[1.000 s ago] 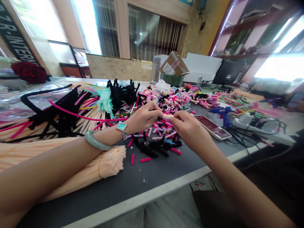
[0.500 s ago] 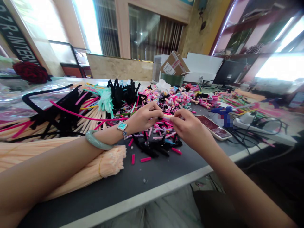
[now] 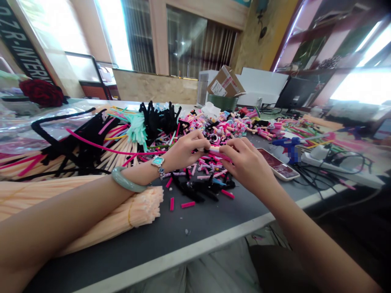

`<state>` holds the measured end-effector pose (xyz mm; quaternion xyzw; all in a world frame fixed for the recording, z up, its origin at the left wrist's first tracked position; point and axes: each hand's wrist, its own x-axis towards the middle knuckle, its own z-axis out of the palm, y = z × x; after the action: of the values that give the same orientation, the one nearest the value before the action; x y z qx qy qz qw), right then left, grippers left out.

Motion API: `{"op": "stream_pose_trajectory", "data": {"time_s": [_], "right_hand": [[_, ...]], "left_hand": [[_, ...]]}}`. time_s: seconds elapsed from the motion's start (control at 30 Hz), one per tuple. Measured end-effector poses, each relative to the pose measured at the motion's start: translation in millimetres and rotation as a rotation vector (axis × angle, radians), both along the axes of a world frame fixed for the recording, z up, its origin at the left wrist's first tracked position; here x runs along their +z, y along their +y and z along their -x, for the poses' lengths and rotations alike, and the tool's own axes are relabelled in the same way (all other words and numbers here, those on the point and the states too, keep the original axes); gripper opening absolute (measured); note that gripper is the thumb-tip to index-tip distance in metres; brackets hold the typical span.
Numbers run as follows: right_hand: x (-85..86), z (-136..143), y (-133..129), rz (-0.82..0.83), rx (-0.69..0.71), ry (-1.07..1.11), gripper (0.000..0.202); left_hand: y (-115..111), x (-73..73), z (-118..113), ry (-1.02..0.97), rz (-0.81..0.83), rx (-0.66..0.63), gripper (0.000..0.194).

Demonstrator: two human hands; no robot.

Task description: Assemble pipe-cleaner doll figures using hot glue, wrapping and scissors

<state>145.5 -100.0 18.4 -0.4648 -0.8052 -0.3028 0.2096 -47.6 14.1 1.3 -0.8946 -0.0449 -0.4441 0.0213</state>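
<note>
There are 2 hands (image 3: 194, 148) (image 3: 249, 162), 1 bangle (image 3: 124, 181), 1 watch (image 3: 158, 161) and 1 cardboard box (image 3: 226, 81).

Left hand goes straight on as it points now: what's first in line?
Likely the right hand, which pinches the other end of the small pale-and-pink piece in the left hand. Exact depth is unclear from this one view.
</note>
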Motion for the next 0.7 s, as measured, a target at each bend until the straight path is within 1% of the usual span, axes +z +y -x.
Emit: {"op": "stream_pose_trajectory", "data": {"time_s": [0.1, 0.37, 0.5, 0.7], "right_hand": [[1.4, -0.3, -0.7, -0.017, -0.012, -0.012, 0.015], [0.9, -3.8, 0.7, -0.042, 0.03, -0.008, 0.019], [-0.2, -5.9, 1.3, -0.032, 0.027, -0.003, 0.017], [-0.4, -7.1, 1.5, -0.007, 0.011, -0.009, 0.013]], "left_hand": [[-0.2, 0.1, 0.1, 0.005, 0.006, 0.001, 0.014], [-1.1, 1.2, 0.4, 0.024, -0.014, -0.025, 0.015], [-1.3, 1.1, 0.6, 0.051, -0.01, -0.047, 0.018], [-2.2, 1.0, 1.4, 0.038, 0.013, -0.073, 0.017]]}}
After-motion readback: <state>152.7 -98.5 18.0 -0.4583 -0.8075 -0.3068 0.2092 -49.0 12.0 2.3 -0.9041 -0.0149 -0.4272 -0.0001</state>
